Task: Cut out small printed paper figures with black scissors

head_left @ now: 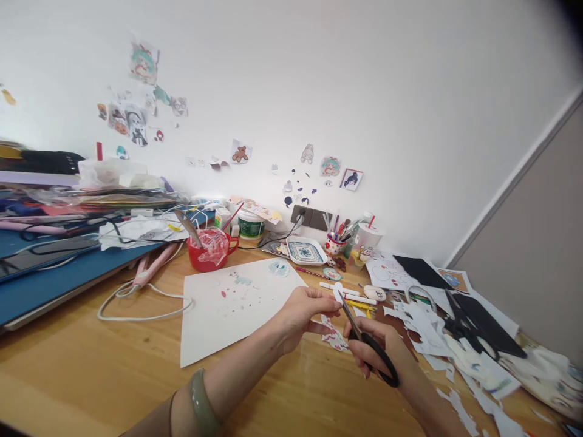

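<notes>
My left hand (pixel 306 315) pinches a small white paper cutout (pixel 337 290) between thumb and forefinger, above the wooden table. My right hand (pixel 382 347) grips black-handled scissors (pixel 390 370), whose blades point up and left to the edge of the cutout. Whether the blades touch the paper is too small to tell. Below the hands lies a paper scrap with red markings (pixel 333 334). Left of my left hand, a large white sheet (pixel 204 321) carries several small coloured cutouts.
A red mug (pixel 210 258) stands behind the sheet, near a patterned dish (pixel 306 250) and a pen cup (pixel 335 244). Markers (pixel 359 297) lie beyond my hands. Paper scraps (pixel 426 325) and a second pair of scissors (pixel 469 328) cover the right side. A white cable (pixel 136 315) loops at left.
</notes>
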